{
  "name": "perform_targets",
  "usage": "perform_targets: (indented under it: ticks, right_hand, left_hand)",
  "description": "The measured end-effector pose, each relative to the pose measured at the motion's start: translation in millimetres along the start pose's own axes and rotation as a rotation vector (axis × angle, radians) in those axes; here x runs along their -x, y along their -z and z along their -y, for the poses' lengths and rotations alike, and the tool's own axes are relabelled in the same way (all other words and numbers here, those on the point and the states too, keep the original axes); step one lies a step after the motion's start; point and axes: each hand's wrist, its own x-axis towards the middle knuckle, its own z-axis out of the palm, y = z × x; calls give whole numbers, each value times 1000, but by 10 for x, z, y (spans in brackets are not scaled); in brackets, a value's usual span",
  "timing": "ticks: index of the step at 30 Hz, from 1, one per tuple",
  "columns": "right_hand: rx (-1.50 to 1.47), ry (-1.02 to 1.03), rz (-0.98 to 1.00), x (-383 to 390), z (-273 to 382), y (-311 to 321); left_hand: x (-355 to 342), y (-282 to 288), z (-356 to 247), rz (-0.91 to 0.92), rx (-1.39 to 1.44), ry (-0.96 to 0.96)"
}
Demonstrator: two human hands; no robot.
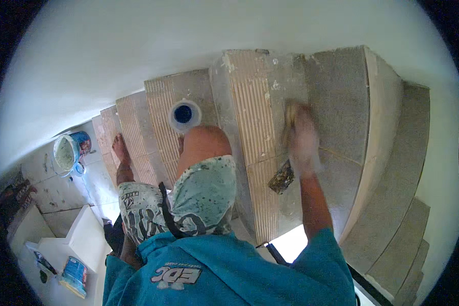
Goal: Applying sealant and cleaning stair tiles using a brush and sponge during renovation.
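Note:
My right hand (303,145) is over a grey stair tread (336,97), smeared by motion. A tan shape shows at its fingers; I cannot make out whether it is something held. Close to the wrist lies a small dark, speckled block (281,177) on the ribbed tile edge. Only a bit of my left arm shows below the shirt sleeve; the left hand is out of sight. A white round tub (195,121) with dark blue contents stands on a lower step, beside my bent knee.
Ribbed tile steps (160,115) run down to the left and grey steps (392,204) are at the right. A white wall (137,51) borders them. On the floor, left, stands a paint-stained bucket (66,153). A blue packet (74,275) lies on a white ledge at lower left.

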Motion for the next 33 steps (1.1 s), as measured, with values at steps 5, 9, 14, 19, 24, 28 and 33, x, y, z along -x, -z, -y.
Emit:
perform_targets:
  ticks: [5,9,14,19,24,28,33]
  right_hand:
    - [-47,-111,85,97,-48,77]
    - [4,83,-55,-1113,-95,-293]
    - [-36,133,79,-52,-304,-82]
    - [-32,112,74,483,-355,-115]
    - [-166,345,-179,-725,-638,-223]
    - [-41,-21,57,120,284,46]
    - [-323,-454,144,755,-19,180]
  left_hand:
    - [-184,-144,70,-49,-318,-110]
    - [-204,-64,-40,-103,-166,-1]
    - [39,-54,-51,-27,-61,25]
    - [-59,72,196,-45,-153,-69]
    - [65,-545,-242,53,151,7]
    - [124,199,84,-132,-104,-207]
    - [441,202,-780,-84,381,84]
